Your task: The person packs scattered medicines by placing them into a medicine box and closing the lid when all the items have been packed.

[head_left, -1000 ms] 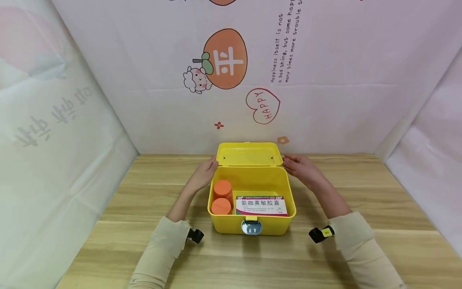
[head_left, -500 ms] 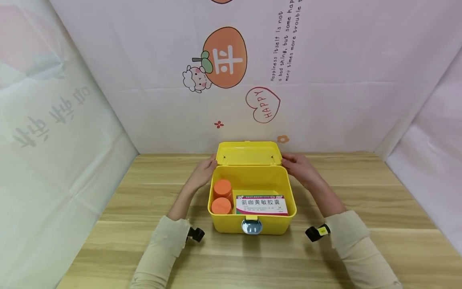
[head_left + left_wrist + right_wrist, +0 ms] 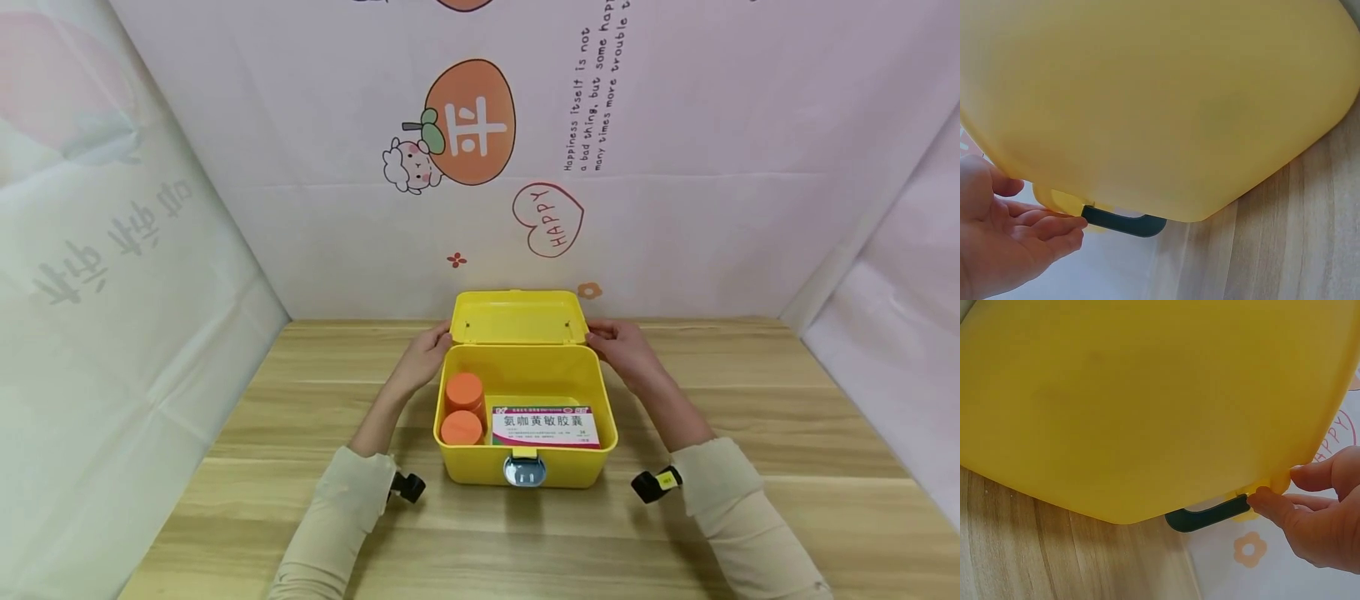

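Note:
A yellow plastic box (image 3: 558, 472) with a silver latch (image 3: 524, 471) stands on the table, its lid (image 3: 519, 318) swung back. Inside are two round orange caps (image 3: 464, 391) at the left and a white-and-pink medicine box (image 3: 546, 427) at the front right. My left hand (image 3: 423, 360) holds the lid's left side near the hinge, thumb in front and fingers behind. My right hand (image 3: 628, 354) pinches its right side the same way. Both wrist views show the dark green handle (image 3: 1210, 514) below the box body, with fingertips right at its ends.
The wooden table (image 3: 525, 546) runs back to a white printed cloth (image 3: 675, 233), which rises close behind the lid. Another white cloth (image 3: 112, 250) hangs at the left side. A black wrist camera (image 3: 407, 487) sits on the left wrist and another (image 3: 651, 486) on the right.
The lid has tipped up slightly from its laid-back position. My right forearm has shifted a little to the left. Both hands stay at the lid's sides.

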### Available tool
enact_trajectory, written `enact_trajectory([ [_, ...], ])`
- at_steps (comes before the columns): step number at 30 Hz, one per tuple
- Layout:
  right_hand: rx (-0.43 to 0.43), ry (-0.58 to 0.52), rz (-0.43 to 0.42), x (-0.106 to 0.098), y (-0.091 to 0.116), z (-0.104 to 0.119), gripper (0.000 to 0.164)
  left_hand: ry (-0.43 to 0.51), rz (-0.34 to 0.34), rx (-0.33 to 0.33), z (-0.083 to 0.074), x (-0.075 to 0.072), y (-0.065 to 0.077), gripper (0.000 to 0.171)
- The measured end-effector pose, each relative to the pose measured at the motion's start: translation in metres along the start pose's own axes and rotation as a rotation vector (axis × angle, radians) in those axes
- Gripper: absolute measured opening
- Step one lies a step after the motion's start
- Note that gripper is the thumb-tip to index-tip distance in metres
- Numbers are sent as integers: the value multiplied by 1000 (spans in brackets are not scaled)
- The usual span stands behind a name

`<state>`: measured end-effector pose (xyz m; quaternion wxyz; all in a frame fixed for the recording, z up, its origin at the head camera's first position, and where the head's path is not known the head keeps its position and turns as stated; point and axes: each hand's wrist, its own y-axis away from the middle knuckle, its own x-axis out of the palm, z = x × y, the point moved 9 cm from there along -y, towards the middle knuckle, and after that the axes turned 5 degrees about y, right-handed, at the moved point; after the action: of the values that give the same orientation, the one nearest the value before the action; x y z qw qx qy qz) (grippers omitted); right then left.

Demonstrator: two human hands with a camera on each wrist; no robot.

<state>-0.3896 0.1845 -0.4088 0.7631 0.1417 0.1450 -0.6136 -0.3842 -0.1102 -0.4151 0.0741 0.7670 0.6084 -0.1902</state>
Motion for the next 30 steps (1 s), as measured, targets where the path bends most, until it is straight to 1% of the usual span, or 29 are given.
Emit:
enact_trajectory([
  [6,3,-7,-12,-1,-1,1,45,-6,-20,5,0,-1,-1,41],
  [9,1,-9,-15,-2,-1,1,46,-10,-22,0,0,-1,-1,44],
  [15,-22,-46,-23,-2,-2,4,48,-27,-29,7,-5,-2,-2,49],
  [18,-15,-60,-18,-2,-2,5,49,-32,-27,7,-7,-2,-2,51],
  [21,-9,-65,-10,-1,-3,8,51,-25,-18,27,-11,-2,-2,51],
  [22,-7,-61,-8,-1,-3,8,51,-19,-7,27,-16,-1,0,51],
  [25,-7,-52,-3,-1,-3,12,51,-8,0,44,-19,-1,-1,51],
  [28,-9,-44,-4,-1,-3,14,51,-6,4,37,-20,-2,-1,51],
  [29,-13,-46,-4,-1,-3,15,51,-5,-4,42,-15,-2,-3,51],
  [30,-19,-45,-4,0,-3,16,51,-4,-4,43,-15,-2,-3,51],
])
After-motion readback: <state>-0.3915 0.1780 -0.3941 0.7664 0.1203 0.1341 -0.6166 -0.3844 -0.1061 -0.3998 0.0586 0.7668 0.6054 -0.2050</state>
